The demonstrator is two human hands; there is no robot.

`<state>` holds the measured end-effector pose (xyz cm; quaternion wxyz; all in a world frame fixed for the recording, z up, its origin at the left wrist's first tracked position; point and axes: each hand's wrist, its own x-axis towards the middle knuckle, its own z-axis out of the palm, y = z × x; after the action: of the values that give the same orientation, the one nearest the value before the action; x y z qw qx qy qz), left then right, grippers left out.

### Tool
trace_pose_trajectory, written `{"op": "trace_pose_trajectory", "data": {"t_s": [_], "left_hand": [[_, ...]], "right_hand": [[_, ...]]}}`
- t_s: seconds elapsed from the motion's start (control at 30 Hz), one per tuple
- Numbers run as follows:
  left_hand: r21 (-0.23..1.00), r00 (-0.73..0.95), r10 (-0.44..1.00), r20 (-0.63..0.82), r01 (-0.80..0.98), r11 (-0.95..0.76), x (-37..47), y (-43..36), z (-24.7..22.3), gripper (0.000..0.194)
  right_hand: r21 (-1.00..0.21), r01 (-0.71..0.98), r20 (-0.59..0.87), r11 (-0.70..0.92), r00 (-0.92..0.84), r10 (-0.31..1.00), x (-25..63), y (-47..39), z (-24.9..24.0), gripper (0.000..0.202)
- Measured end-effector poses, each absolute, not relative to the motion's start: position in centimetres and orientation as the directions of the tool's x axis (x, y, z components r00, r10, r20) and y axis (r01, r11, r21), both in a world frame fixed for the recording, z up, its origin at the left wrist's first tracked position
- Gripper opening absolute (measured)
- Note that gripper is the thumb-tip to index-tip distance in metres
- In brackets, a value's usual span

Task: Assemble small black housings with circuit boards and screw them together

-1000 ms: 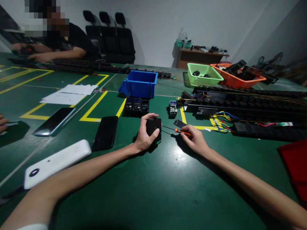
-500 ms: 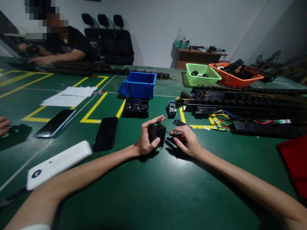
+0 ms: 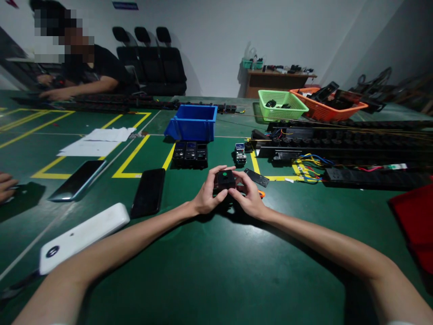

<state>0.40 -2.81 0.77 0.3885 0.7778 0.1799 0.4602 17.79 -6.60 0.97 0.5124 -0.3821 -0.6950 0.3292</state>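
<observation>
A small black box (image 3: 226, 179) with a green dot on top is held between both hands above the green table. My left hand (image 3: 207, 195) grips its left side, fingers behind and thumb along the near face. On the other side my right hand (image 3: 249, 195) closes round it, thumb and fingertips touching the box. An orange tool handle (image 3: 261, 194) shows just past my right hand; the rest of it is hidden, and I cannot tell whether the hand touches it. Beyond the right hand lies a flat black plate (image 3: 257, 177). A small module with exposed electronics (image 3: 240, 154) stands further back.
Several black modules (image 3: 190, 155) stand before a blue bin (image 3: 192, 122). On the left lie a black phone (image 3: 148, 193), another phone (image 3: 79, 180) and a white device (image 3: 84, 237). Wired black rails (image 3: 304, 144) and green and orange baskets (image 3: 283, 106) are at right. A co-worker (image 3: 88, 72) sits far left.
My right hand has left the orange-handled screwdriver and moved left onto the black box. The box has been turned, so its face with the green dot points up.
</observation>
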Motion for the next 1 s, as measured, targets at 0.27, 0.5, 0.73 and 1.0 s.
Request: {"op": "trace_pose_trajectory", "data": {"t_s": [0.27,0.5,0.73,1.0], "left_hand": [[0.818,0.549,0.666,0.505,-0.056,-0.573,0.2,-2.8,0.9,0.062],[0.765,0.578,0.615,0.536,-0.024,-0.644,0.0,-2.9,0.8,0.067],[0.746,0.577,0.615,0.538,0.014,-0.666,-0.1,-2.8,0.8,0.072],[0.785,0.590,0.631,0.504,-0.008,-0.620,-0.2,-2.8,0.8,0.078]], "right_hand": [[-0.842,0.226,0.462,0.489,-0.163,0.872,17.8,-6.7,1.3,0.041],[-0.829,0.206,0.490,0.521,-0.184,0.852,18.0,-6.8,1.2,0.044],[-0.830,0.187,0.491,0.525,-0.202,0.847,18.1,-7.0,1.7,0.044],[-0.794,0.241,0.518,0.558,-0.214,0.828,18.1,-7.1,2.1,0.045]]}}
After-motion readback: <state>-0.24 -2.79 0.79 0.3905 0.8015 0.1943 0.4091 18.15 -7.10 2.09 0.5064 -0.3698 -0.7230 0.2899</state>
